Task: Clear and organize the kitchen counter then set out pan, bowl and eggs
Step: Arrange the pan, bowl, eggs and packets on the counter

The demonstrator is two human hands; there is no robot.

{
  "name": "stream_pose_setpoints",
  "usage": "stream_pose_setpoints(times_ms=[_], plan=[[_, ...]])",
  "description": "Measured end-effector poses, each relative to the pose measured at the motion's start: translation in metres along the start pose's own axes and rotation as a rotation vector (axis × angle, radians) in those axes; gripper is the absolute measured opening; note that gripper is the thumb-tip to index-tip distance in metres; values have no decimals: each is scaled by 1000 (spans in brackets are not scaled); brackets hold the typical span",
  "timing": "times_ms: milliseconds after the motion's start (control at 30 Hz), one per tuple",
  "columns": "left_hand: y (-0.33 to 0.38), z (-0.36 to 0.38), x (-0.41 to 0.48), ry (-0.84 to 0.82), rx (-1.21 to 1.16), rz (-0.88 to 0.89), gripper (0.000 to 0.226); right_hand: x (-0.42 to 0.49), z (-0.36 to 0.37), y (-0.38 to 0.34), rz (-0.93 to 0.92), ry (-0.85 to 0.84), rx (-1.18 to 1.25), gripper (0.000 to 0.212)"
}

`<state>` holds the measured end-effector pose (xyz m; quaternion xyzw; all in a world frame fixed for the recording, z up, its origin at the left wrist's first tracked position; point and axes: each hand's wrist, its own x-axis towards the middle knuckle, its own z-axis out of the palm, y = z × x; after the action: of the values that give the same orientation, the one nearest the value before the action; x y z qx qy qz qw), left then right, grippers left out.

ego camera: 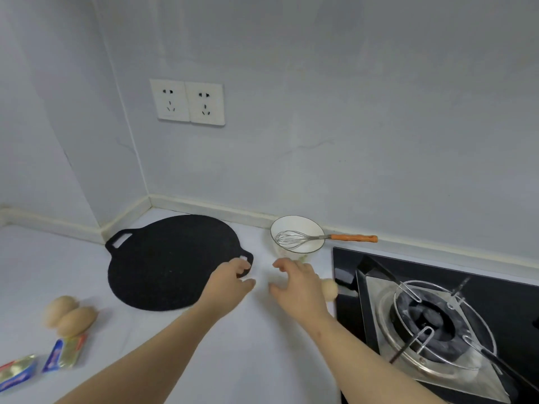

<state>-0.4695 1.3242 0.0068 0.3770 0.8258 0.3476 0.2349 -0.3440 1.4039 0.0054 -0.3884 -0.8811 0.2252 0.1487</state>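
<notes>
Pan (pixel 166 263), bowl (pixel 284 249) and eggs (pixel 77 320), all out on the white surface (pixel 248 345) in front of you. Nearest, at your far left, two foil packets (pixel 65 354) in blue, red and gold; the print on them is too blurred to read. Just beyond them two brown eggs lie touching each other. On your right, a black glass hob with one gas burner (pixel 431 319) under a wire pot stand.

Now the hands, both stretched forward and apart from each other. Your left hand (pixel 230 279) has its fingers on the pan's right loop handle, thumb out to the side; whether it actually grips, I cannot tell. Your right hand (pixel 297 284) hovers with fingers spread and loosely bent, holding nothing. A third egg (pixel 329 288) sits just beside it, against the hob's edge. That makes three eggs counted.

The pan is flat, round and black with two loop handles, lying in the corner. To its right the white bowl stands by the wall, one whisk (pixel 326 237) resting in it, wire head inside, orange handle pointing right over the rim.

Behind, a cream strip runs along the surface's back edge, pale grey-blue walls meet in a corner, and two white sockets (pixel 188 102) sit side by side.
</notes>
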Motion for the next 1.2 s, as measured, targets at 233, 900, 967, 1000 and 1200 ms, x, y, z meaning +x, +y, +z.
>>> stream_pose_setpoints(times_ms=[233, 900, 967, 1000, 1200], plan=[[-60, -95, -35, 167, 54, -90, 27, -2, 47, -105, -123, -166, 115, 37], [-202, -220, -50, 12, 259, -289, 67, 14, 173, -271, -238, -595, -135, 53], [-203, -219, -49, -68, 283, -299, 68, 13, 178, -274, -256, -591, -180, 52], [-205, -219, -48, -93, 296, -298, 67, 12, 181, -274, -263, -586, -193, 52], [-210, -216, -41, -120, 278, -268, 60, 18, 187, -268, -279, -550, -194, 38]])
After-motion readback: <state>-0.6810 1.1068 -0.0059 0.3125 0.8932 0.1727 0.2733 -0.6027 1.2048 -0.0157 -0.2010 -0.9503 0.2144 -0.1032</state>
